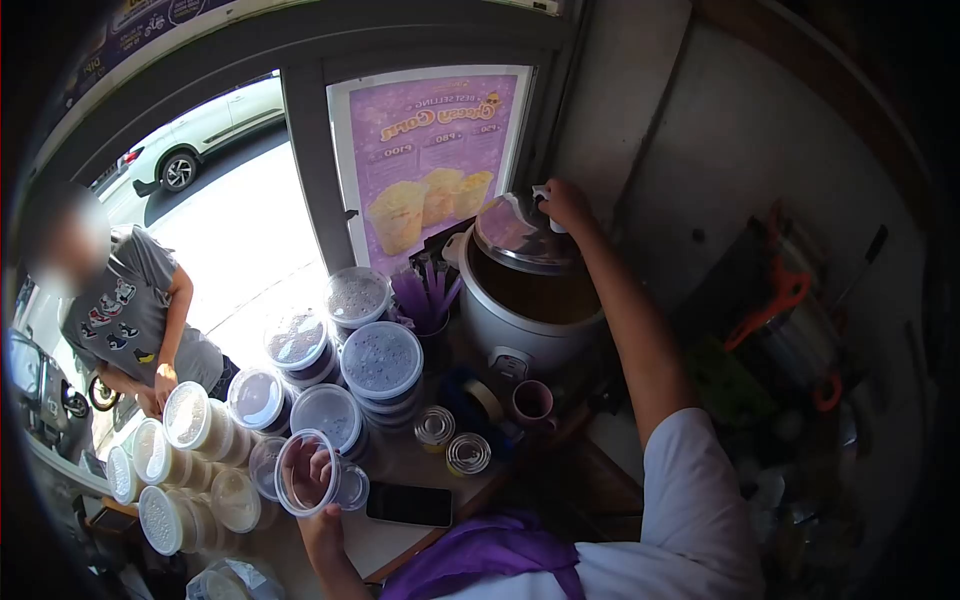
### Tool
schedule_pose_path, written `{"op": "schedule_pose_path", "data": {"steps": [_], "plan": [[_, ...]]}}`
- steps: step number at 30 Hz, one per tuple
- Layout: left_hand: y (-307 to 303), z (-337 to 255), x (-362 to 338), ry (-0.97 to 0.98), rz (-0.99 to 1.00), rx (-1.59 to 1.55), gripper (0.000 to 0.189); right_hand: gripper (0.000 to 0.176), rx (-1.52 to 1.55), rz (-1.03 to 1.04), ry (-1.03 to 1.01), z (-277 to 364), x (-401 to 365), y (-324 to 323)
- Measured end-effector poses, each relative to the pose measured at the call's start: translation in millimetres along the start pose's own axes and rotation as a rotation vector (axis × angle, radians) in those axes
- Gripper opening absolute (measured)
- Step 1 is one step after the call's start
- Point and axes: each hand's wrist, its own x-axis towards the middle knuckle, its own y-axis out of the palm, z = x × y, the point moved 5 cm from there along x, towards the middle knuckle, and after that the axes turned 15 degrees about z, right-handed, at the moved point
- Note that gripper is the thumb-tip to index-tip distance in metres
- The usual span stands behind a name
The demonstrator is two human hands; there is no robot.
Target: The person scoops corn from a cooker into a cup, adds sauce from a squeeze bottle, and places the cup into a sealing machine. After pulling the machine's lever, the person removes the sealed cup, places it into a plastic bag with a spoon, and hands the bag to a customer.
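Nearest, on the pale counter point(392, 541), a dark phone point(410, 505) lies flat beside the left hand point(318, 500), whose fingers are partly curled round a clear round container point(308, 473) — they show through its plastic. Stacked lidded tubs point(381, 362), some pale and some dark inside, crowd the counter beyond, with two small cans point(452, 441) and a pink mug point(533, 402) to their right. Farther back, the right hand point(565, 205) has its fingers closed on the top of a shiny lid point(525, 238), held tilted over the open white cooker point(530, 330); purple straws point(428, 292) stand just beside it. Past the window frame — a purple poster point(430, 150) there — a person point(140, 310) stands outside, a white car point(215, 125) behind.
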Motion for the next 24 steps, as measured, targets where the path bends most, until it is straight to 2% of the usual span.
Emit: {"op": "schedule_pose_path", "data": {"steps": [5, 8, 10, 13, 16, 19, 21, 23, 24], "plan": [[7.3, 7.2, 9.3, -0.024, 0.01, 0.063, 0.117, 0.032, 0.02, 0.052, 0.025, -3.1, 45.4, 28.3], [12.1, 12.2, 16.4, -0.038, 0.023, 0.145, 0.12, 0.032, -0.012, 0.15, 0.047, -10.3, 68.6, 36.7], [15.8, 15.5, 19.0, -0.058, 0.038, 0.201, 0.123, 0.032, -0.012, 0.221, 0.07, -12.1, 68.6, 35.6], [23.9, 19.9, 26.2, -0.058, 0.048, 0.143, 0.122, 0.033, 0.05, 0.446, 0.164, -9.9, 61.1, 33.7], [30.3, 24.5, 33.8, -0.069, 0.066, 0.084, 0.122, 0.038, 0.177, 0.491, 0.192, -10.7, 46.2, 23.7], [31.6, 29.0, 37.7, -0.101, 0.088, 0.081, 0.122, 0.04, 0.392, 0.043, -0.001, -16.7, -2.5, -24.8], [31.7, 33.0, 40.0, -0.124, 0.102, 0.085, 0.122, 0.028, 0.651, -0.356, -0.11, -7.6, -91.9, -67.1], [32.6, 38.0, 45.4, -0.143, 0.112, 0.099, 0.122, 0.022, 0.97, -0.679, -0.038, -7.3, -178.7, -63.3], [32.5, 39.2, 47.5, -0.157, 0.123, 0.107, 0.123, 0.021, 0.906, -0.811, 0.047, -18.1, -210.7, -42.3]]}}
